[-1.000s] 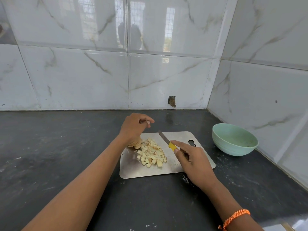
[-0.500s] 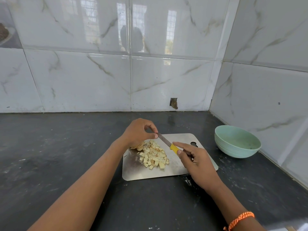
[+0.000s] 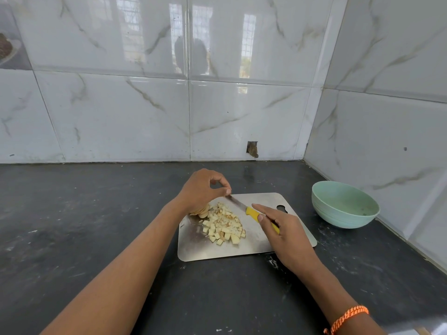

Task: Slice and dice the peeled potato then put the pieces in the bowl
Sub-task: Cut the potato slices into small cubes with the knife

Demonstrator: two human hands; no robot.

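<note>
Left hand (image 3: 202,189) pinches the blade tip of the knife (image 3: 251,212) that the right hand (image 3: 285,232) grips; a slip could cut fingertips or scatter dice (image 3: 223,223).

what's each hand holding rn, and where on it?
Right hand grips the knife by its yellow handle. Left hand pinches the blade near its tip with thumb and forefinger.
</note>
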